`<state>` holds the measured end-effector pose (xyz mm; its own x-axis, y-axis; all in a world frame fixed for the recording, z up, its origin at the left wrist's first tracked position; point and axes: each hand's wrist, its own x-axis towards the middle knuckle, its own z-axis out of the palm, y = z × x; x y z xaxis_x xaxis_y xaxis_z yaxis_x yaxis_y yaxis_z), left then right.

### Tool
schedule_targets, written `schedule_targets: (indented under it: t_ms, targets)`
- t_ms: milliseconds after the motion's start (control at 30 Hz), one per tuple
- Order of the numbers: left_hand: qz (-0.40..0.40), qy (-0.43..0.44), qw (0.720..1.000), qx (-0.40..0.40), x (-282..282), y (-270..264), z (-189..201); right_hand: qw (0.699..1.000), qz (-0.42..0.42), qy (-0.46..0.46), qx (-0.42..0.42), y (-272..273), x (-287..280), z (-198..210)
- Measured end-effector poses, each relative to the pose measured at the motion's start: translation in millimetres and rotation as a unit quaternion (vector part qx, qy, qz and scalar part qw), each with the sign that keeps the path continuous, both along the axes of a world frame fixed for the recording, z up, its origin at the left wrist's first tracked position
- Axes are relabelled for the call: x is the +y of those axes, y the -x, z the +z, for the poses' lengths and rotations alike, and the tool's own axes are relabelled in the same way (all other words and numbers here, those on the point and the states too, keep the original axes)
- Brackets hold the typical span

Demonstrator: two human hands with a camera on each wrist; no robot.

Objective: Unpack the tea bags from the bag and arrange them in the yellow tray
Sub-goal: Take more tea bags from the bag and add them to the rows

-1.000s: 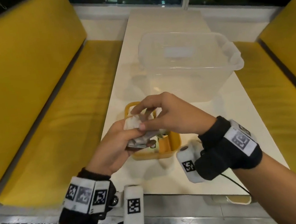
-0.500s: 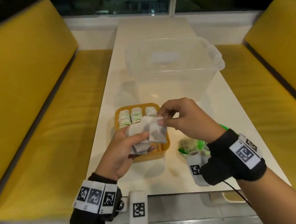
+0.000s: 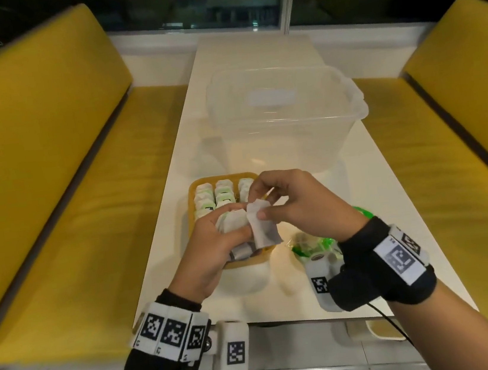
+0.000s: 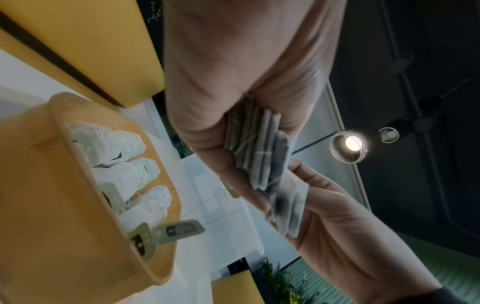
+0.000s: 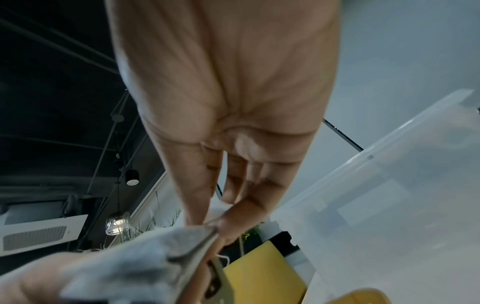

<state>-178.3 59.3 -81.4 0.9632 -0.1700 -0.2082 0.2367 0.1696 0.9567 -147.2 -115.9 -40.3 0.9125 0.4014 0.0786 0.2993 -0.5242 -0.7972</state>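
White worktop (image 3: 251, 59), yellow tray (image 3: 190, 201) part-filled | my left hand (image 3: 211, 251) grips tea-bag stack (image 4: 255, 144) as supply | my right hand (image 3: 294, 200) pinches one tea bag (image 3: 262, 226), peeling it free for the tray

Yellow benches (image 3: 48, 167) flank a white table (image 3: 253, 56) — dark window (image 3: 213, 11) behind.

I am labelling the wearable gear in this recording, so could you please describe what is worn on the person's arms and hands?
Both hands are bare. The left hand has a black wristband carrying a row of white square fiducial tags, with a white camera block bearing one more tag. The right hand has a similar black wristband with white tags, a white tagged block, and a thin black cable trailing from it.
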Motion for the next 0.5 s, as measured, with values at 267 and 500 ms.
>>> schedule_targets:
  t_ms: [267,500]
  targets:
    - [0.039,0.145,0.977,0.154,6.2,-3.0,-2.0,0.995,-0.094,0.019,-0.027,-6.8,-18.3,3.0]
    - [0.022,0.19,0.969,0.157,5.5,-6.6,2.7,0.996,-0.072,0.033,-0.048,-8.4,-25.3,16.1]
